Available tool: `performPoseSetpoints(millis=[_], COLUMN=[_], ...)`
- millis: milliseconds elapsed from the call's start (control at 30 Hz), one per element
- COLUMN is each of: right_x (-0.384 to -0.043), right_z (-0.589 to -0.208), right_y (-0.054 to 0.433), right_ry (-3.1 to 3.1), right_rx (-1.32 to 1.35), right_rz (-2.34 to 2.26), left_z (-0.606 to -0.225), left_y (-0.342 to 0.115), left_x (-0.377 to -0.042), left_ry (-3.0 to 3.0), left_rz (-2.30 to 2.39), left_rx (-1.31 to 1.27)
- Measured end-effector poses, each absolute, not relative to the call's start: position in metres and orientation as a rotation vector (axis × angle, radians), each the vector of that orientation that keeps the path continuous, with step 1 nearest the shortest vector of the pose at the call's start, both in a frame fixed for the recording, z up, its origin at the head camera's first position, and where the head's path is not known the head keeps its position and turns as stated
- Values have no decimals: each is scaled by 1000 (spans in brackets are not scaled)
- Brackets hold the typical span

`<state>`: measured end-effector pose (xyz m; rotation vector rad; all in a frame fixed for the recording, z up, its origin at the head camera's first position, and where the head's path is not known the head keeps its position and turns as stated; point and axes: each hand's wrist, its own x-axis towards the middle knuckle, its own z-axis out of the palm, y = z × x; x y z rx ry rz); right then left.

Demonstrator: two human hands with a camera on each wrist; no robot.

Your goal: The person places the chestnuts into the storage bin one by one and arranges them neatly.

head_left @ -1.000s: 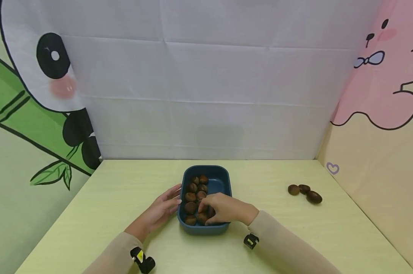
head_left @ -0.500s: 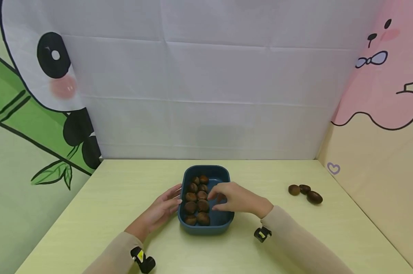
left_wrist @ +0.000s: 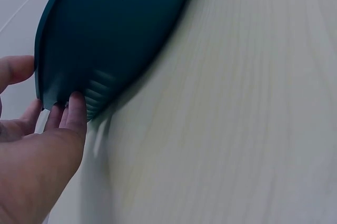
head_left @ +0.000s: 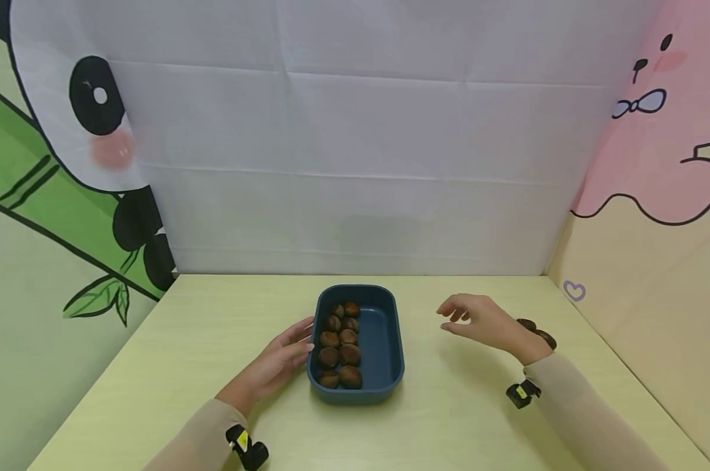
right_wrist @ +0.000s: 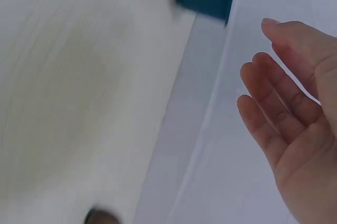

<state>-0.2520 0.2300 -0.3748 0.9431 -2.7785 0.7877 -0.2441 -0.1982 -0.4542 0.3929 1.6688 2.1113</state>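
Observation:
A dark blue rectangular box [head_left: 384,353] stands on the table, with two columns of brown chestnuts [head_left: 349,354] along its left half. The right half shows bare floor. My left hand [head_left: 275,363] rests against the box's left side, fingers relaxed; in the left wrist view its fingertips touch the outer wall [left_wrist: 116,29]. Over the table between the box and the loose chestnuts [head_left: 546,338] is my right hand [head_left: 487,322], holding nothing, its fingers loosely bent. The right hand and wrist partly cover those loose chestnuts in the head view.
The pale wood-grain table [head_left: 243,314] ends at a white cloth backdrop [head_left: 360,163]. Painted side walls stand left and right, one with a panda, the other with a pink animal [head_left: 655,150]. Each wrist carries a small black camera [head_left: 523,394].
My right hand has left the chestnuts in the box and moved right, toward the loose ones. The left hand has stayed at the box's side.

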Motion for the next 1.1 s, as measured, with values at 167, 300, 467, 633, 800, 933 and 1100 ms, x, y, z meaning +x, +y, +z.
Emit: performPoseSetpoints(millis=[167, 300, 467, 633, 800, 933, 1100], right_x=[-247, -241, -232, -226, -222, -221, -222], right_z=[-385, -398, -417, -434, -442, -442, -440], right_y=[291, 336, 379, 400, 405, 406, 405], right_ry=[-2816, -2837, -2883, -2948, -2988, -2990, -2995], right_rx=[663, 484, 298, 129, 53, 47, 56], right_rz=[813, 785, 754, 828, 933, 945, 939], left_z=[-454, -454, -454, -455, -454, -453, -452], left_y=[-197, -196, -194, -192, -191, -191, -192], left_x=[-243, -243, -243, -243, -244, -243, -243], left_ry=[1669, 1667, 1659, 1651, 1653, 1652, 1657], left_rz=[2114, 2112, 2120, 2127, 2121, 2118, 2115], left_rx=[393, 392, 395, 384, 385, 395, 391])
